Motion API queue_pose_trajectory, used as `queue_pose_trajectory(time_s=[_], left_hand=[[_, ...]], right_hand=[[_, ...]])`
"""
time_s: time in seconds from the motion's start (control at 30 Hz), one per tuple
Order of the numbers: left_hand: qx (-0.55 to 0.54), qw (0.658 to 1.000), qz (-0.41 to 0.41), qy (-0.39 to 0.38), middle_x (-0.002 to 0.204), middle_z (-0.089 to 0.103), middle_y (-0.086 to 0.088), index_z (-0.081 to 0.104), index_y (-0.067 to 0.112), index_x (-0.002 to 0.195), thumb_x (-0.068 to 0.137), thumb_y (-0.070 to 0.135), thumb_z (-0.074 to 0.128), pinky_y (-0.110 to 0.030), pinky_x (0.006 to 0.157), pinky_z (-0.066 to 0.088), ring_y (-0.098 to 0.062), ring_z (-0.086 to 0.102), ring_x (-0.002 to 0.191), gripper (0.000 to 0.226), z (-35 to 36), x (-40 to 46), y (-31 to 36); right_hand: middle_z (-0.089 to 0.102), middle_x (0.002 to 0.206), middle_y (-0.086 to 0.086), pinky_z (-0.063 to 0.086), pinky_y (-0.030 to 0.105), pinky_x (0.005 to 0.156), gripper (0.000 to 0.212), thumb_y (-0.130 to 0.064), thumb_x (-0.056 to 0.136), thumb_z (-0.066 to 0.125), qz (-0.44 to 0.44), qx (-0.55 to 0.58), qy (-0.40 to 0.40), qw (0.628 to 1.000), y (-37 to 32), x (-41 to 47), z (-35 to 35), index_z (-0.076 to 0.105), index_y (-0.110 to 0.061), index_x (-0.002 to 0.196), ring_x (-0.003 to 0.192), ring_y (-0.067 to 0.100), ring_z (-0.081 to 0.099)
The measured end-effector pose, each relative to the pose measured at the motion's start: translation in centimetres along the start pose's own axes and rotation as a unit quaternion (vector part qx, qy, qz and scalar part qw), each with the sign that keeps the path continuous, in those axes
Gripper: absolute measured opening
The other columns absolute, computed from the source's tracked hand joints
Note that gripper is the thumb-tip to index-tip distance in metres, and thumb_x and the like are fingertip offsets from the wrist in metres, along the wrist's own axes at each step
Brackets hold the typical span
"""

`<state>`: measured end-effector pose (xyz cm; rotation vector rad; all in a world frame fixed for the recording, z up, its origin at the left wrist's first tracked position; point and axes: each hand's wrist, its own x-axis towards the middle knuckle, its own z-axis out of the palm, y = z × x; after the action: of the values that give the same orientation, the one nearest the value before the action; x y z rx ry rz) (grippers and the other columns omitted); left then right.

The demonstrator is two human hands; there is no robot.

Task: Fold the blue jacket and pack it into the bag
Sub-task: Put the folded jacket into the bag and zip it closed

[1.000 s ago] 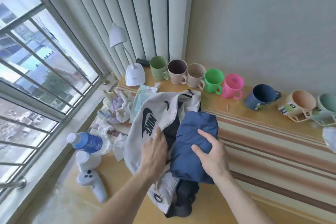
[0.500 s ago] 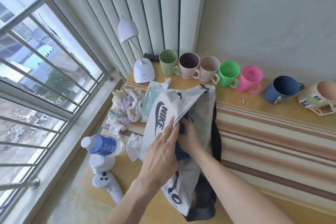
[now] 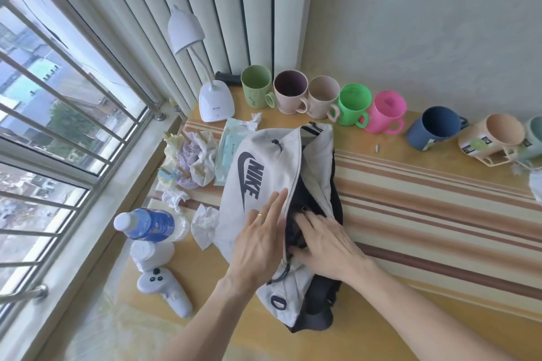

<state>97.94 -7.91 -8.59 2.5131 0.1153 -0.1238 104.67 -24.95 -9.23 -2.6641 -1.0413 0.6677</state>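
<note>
A white Nike bag [image 3: 264,152] with black straps lies on the striped table, its zip opening facing up. Only a dark strip of the blue jacket [image 3: 293,233] shows inside that opening; the rest of it is hidden in the bag. My left hand [image 3: 258,240] rests flat on the bag's front panel beside the zip, fingers straight and holding nothing. My right hand [image 3: 325,243] lies over the opening with its spread fingertips pressed down onto the jacket inside.
A row of mugs [image 3: 352,104] lines the wall behind the bag, with a white desk lamp [image 3: 215,102] at its left end. Left of the bag are a wipes pack [image 3: 231,149], crumpled tissues [image 3: 193,161], a water bottle [image 3: 149,224] and a white controller [image 3: 165,290]. The window runs along the left.
The folded blue jacket, on top of the bag a second ago, has gone inside it. My left hand let go of the flap and lies flat; my right hand presses into the opening.
</note>
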Motion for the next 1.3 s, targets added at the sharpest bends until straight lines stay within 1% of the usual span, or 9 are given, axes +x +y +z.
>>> queue_pose_trajectory(time_s=[0.13,0.27,0.37,0.67,0.8,0.93,1.0,1.17,1.3], left_hand=[[0.052,0.998,0.031,-0.021,0.139,0.048,-0.005,0.055,0.01,0.118,0.105,0.013,0.035,-0.046,0.082,0.05,-0.036,0.061,0.092,0.025,2.3,0.3,-1.1],[0.012,1.0,0.017,-0.009,0.14,0.057,-0.004,0.059,0.015,0.122,0.093,0.011,0.043,-0.03,0.089,0.049,-0.026,0.059,0.111,0.033,2.4,-1.3,-0.5],[-0.028,0.997,-0.056,0.043,0.113,0.06,0.001,0.063,0.021,0.112,0.085,0.006,0.058,-0.028,0.068,0.047,-0.021,0.058,0.093,0.031,2.1,-4.6,0.3],[-0.085,0.967,-0.216,-0.108,0.087,0.067,0.004,0.046,0.019,0.097,0.09,0.015,0.049,-0.037,0.062,0.045,-0.028,0.067,0.083,0.009,4.5,-7.7,-0.5],[-0.285,0.887,-0.353,-0.09,0.081,0.079,0.004,0.067,0.013,0.107,0.085,0.007,0.062,-0.017,0.06,0.053,-0.008,0.073,0.073,0.024,3.5,-7.2,-0.2],[-0.401,0.839,-0.366,-0.047,0.079,0.079,-0.006,0.074,0.014,0.102,0.085,0.004,0.072,-0.023,0.067,0.056,-0.01,0.07,0.067,0.02,1.8,-7.6,0.1],[-0.402,0.851,-0.338,-0.025,0.081,0.079,-0.004,0.074,0.018,0.1,0.084,0.004,0.071,-0.025,0.072,0.057,-0.011,0.07,0.072,0.022,1.0,-7.9,0.4],[-0.156,0.98,-0.122,0.03,0.07,0.069,0.007,0.056,0.019,0.094,0.073,0.016,0.074,-0.025,0.056,0.054,-0.007,0.067,0.062,0.028,1.2,-6.4,1.5],[-0.071,0.989,-0.111,0.073,0.055,0.064,0.003,0.058,0.015,0.08,0.073,0.008,0.078,-0.036,0.046,0.05,-0.017,0.06,0.048,0.022,1.6,-5.0,1.9]], right_hand=[[0.057,0.088,0.001,0.05,0.039,0.078,0.028,-0.044,0.083,0.057,-0.034,-0.026,0.082,0.996,-0.7,-1.1,0.3,0.062,-0.016,0.083,0.086,0.023,0.051],[0.06,0.099,0.001,0.048,0.036,0.087,0.021,-0.033,0.083,0.06,-0.026,0.008,0.139,0.99,-2.8,-2.3,-0.1,0.061,-0.016,0.097,0.098,0.023,0.052],[0.056,0.11,0.004,0.047,0.034,0.09,0.022,-0.025,0.084,0.059,-0.074,0.0,0.16,0.984,-5.0,-3.5,1.2,0.06,-0.014,0.102,0.105,0.025,0.051],[0.055,0.102,0.007,0.056,0.034,0.072,0.015,-0.018,0.071,0.069,-0.061,-0.043,0.05,0.996,-5.3,-2.7,6.2,0.06,-0.014,0.082,0.097,0.025,0.053],[0.055,0.093,0.003,0.053,0.029,0.06,0.009,-0.016,0.078,0.071,-0.072,-0.039,0.064,0.995,-5.2,-3.1,6.4,0.065,-0.012,0.073,0.092,0.021,0.052],[0.053,0.086,-0.002,0.041,0.027,0.059,0.014,-0.016,0.09,0.061,-0.049,0.06,0.123,0.989,-5.1,-3.8,5.5,0.073,-0.013,0.084,0.083,0.015,0.046],[0.058,0.085,-0.003,0.047,0.024,0.062,0.019,-0.012,0.091,0.06,-0.017,0.139,0.139,0.98,-5.1,-4.2,4.2,0.078,-0.016,0.097,0.078,0.013,0.054],[0.075,0.093,-0.008,0.05,0.007,0.075,0.022,-0.008,0.083,0.074,0.027,0.286,0.158,0.945,-5.5,-4.8,0.6,0.081,-0.019,0.102,0.081,0.003,0.069],[0.077,0.089,-0.005,0.056,0.015,0.074,0.024,-0.003,0.079,0.076,-0.011,0.256,0.156,0.954,-4.8,-4.2,-1.7,0.082,-0.018,0.096,0.078,0.005,0.07]])
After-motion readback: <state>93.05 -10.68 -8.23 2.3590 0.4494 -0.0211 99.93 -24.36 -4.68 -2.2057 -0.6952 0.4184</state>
